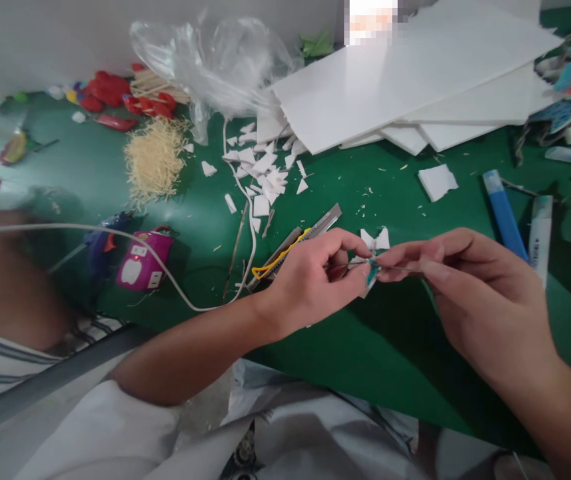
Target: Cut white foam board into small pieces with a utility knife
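Note:
My left hand [310, 273] is closed, thumb and forefinger pinching a thin rod [349, 264] just above the green table. A small teal piece [372, 270] is at the rod's right end, between my two hands. My right hand [480, 287] is closed too, its fingertips pinched at the teal piece's right side; exactly what they grip is partly hidden. Small white foam scraps [381, 239] lie just behind the fingertips. A utility knife [328, 220] with a yellow edge lies partly behind my left hand.
White foam boards [405, 80] are stacked at the back. Foam offcuts [265, 173], a heap of thin sticks [155, 160] and a magenta box [146, 260] with a white cable [180, 290] lie leftward. A co-worker's arm [10, 280] is at far left. Blue [505, 213] and white tubes lie right.

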Tool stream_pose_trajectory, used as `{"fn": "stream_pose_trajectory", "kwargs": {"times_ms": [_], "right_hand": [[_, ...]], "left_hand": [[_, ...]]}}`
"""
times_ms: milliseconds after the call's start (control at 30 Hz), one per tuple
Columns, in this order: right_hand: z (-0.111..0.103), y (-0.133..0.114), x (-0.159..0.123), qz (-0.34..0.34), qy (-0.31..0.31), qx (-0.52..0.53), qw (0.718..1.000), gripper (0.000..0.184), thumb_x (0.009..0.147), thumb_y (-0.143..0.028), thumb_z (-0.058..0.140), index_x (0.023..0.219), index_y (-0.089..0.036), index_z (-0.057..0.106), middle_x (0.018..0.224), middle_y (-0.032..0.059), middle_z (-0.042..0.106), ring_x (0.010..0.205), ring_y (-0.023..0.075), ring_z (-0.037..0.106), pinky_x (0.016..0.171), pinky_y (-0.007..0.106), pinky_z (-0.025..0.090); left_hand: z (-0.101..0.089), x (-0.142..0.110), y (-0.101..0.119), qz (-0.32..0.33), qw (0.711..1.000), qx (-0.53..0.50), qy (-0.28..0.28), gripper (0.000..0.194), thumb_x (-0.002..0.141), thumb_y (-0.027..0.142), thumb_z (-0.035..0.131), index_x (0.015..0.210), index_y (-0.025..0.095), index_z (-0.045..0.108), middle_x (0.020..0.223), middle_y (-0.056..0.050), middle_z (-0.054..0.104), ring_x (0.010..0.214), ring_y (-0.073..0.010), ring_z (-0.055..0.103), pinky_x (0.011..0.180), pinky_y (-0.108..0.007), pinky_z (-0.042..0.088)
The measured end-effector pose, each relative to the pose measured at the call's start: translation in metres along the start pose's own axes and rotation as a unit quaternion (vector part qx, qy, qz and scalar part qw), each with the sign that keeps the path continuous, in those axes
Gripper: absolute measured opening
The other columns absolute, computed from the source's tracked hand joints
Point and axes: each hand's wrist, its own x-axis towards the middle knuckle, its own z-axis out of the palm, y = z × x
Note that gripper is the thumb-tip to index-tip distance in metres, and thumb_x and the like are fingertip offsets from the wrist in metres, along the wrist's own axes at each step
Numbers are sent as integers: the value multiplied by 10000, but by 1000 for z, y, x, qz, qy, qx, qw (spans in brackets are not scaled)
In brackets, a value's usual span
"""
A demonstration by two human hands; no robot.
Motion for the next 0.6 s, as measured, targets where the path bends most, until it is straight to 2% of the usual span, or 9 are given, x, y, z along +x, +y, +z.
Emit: {"fn": "stream_pose_trajectory", "kwargs": {"times_ms": [200, 333, 500, 600], "right_hand": [[-2, -4, 4, 25, -27, 56, 998, 172, 844, -305, 767, 737, -254, 642, 767, 2, 794, 644, 177, 742, 682, 345, 646], [-2, -8, 6, 12, -34, 42, 998, 180, 868, -319, 741, 740, -260, 630, 633, -27, 723, 597, 174, 711, 652, 356, 633], [-2, -5, 3, 2, -33, 10, 999, 217, 857, -385, 767, 765, -263, 612, 506, -49, 599, 630, 214, 719, 707, 409, 636], [-3, -1, 2, 2, -28, -9, 1000, 190, 867, -392, 763, 811, -267, 631, 469, -68, 549, 606, 189, 702, 713, 359, 626]], "left_hand": [[-2, 0, -2, 3, 1000, 11, 4, 73, 857, 210, 658, 909, 160, 648, 565, 117, 380, 473, -45, 333, 449, -173, 292], [-2, -1, -2, -8, 1000, 20, -5, 88, 854, 229, 677, 912, 164, 663, 556, 118, 350, 471, -51, 312, 447, -183, 282], [0, -2, 0, 32, 999, 32, -13, 145, 846, 226, 683, 974, 162, 704, 548, 121, 333, 471, -54, 305, 454, -184, 285], [0, -2, 0, 49, 998, 45, -21, 175, 837, 181, 657, 996, 157, 728, 539, 116, 366, 464, -52, 295, 449, -182, 283]]}}
